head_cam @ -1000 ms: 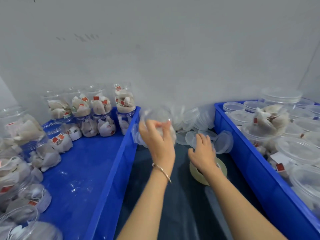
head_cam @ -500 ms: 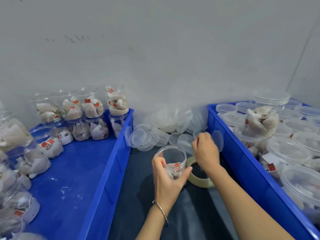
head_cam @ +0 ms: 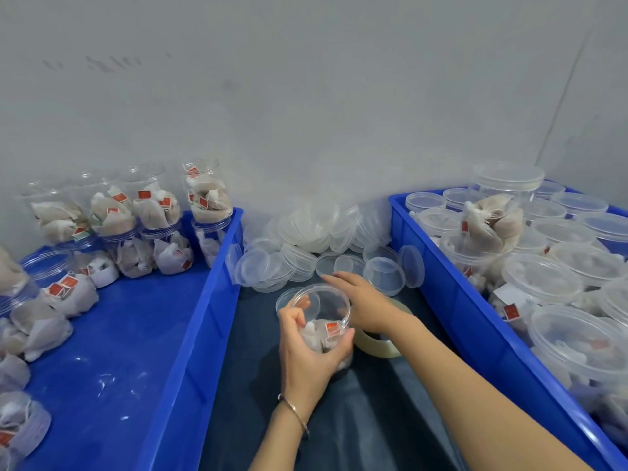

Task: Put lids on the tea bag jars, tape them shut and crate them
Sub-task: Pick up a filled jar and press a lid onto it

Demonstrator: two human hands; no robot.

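Note:
My left hand (head_cam: 306,362) grips an open clear jar (head_cam: 324,329) with tea bags inside, upright on the dark table between two crates. My right hand (head_cam: 368,305) lies just behind the jar's rim, its fingers stretched left, holding nothing that I can see. A loose clear lid (head_cam: 287,297) lies behind the jar. The tape roll (head_cam: 382,346) lies flat to the right of the jar, partly under my right wrist. A heap of clear lids (head_cam: 306,229) is piled against the wall.
The blue crate on the left (head_cam: 217,283) holds stacked jars of tea bags (head_cam: 153,212) along its back and left side. The blue crate on the right (head_cam: 458,317) is packed with lidded jars (head_cam: 492,219). A grey wall stands close behind.
My left hand brought the jar down from near the lid heap to the table and closer to me. My right hand moved off the tape roll and stretched left behind the jar.

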